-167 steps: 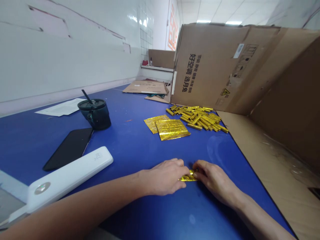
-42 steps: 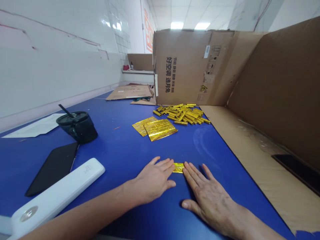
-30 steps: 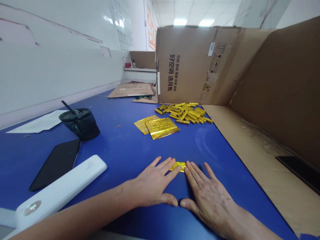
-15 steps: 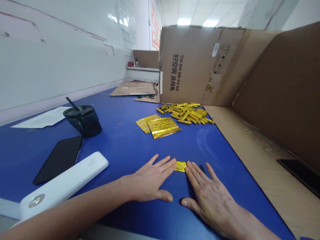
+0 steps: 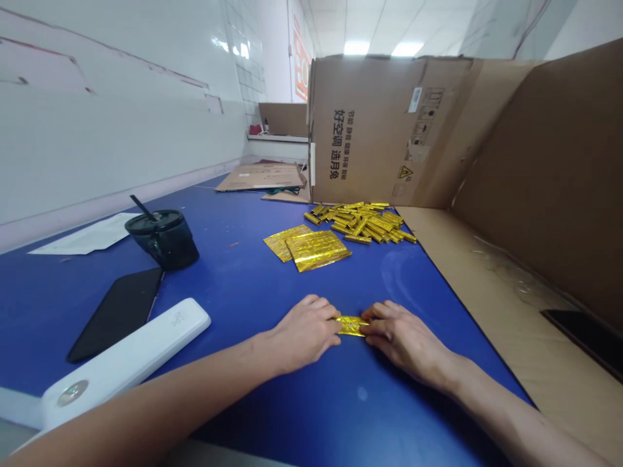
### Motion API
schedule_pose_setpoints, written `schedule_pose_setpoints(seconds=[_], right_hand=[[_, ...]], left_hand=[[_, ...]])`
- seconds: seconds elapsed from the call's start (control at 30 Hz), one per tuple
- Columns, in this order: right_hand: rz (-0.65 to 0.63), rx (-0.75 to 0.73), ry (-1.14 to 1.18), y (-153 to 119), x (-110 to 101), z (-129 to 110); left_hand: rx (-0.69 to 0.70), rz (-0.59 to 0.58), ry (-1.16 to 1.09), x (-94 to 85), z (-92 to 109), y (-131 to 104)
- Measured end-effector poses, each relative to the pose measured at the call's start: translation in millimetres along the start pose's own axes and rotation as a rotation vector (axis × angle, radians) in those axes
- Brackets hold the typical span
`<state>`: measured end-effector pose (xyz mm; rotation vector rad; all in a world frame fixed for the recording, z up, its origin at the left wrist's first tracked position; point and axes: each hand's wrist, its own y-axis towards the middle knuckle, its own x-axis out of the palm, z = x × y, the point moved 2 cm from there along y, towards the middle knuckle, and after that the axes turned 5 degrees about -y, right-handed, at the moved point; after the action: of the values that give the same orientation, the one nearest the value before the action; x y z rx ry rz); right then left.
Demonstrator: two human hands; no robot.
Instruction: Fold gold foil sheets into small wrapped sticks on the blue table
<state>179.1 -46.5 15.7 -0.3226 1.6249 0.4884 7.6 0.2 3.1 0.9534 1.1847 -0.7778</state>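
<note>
A narrow strip of folded gold foil (image 5: 351,325) lies between my hands, low over the blue tabletop. My left hand (image 5: 307,329) pinches its left end, fingers curled and thumb underneath or in front. At the right end, my right hand (image 5: 400,332) grips the foil between thumb and fingertips. Both ends are hidden by my fingers. Beyond them, flat sheets of gold foil (image 5: 318,250) overlap each other. Farther back is a heap of small gold foil rolls (image 5: 367,222).
To the left are a dark lidded mug (image 5: 165,243) with a straw or spoon handle, a black phone (image 5: 117,314), a long white device (image 5: 126,357) and white paper (image 5: 87,235). A large cardboard box (image 5: 374,130) borders the blue table (image 5: 233,279) at the back and right.
My hands, flat with fingers stretched out on the foil strip before, have curled. Both thumbs have come up to the strip, and each hand now pinches one end.
</note>
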Motion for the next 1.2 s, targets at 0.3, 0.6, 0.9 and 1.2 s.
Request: schedule_pose_setpoints(seconds=[0.3, 0.6, 0.9, 1.2], right_hand=[[0.067, -0.001, 0.054, -0.1, 7.3, 2.1], [0.118, 0.084, 0.141, 9.4, 11.0, 11.9], [0.137, 0.128, 0.201, 10.7, 13.0, 14.9], [0.216, 0.169, 0.329, 3.9, 10.1, 9.9]], left_hand=[[-0.063, 0.006, -0.029, -3.0, 3.4, 3.7], [-0.263, -0.052, -0.248, -3.0, -12.9, 23.3], [-0.36, -0.113, -0.28, -4.5, -13.7, 30.8], [-0.366, -0.024, -0.407, -6.0, -7.1, 22.6]])
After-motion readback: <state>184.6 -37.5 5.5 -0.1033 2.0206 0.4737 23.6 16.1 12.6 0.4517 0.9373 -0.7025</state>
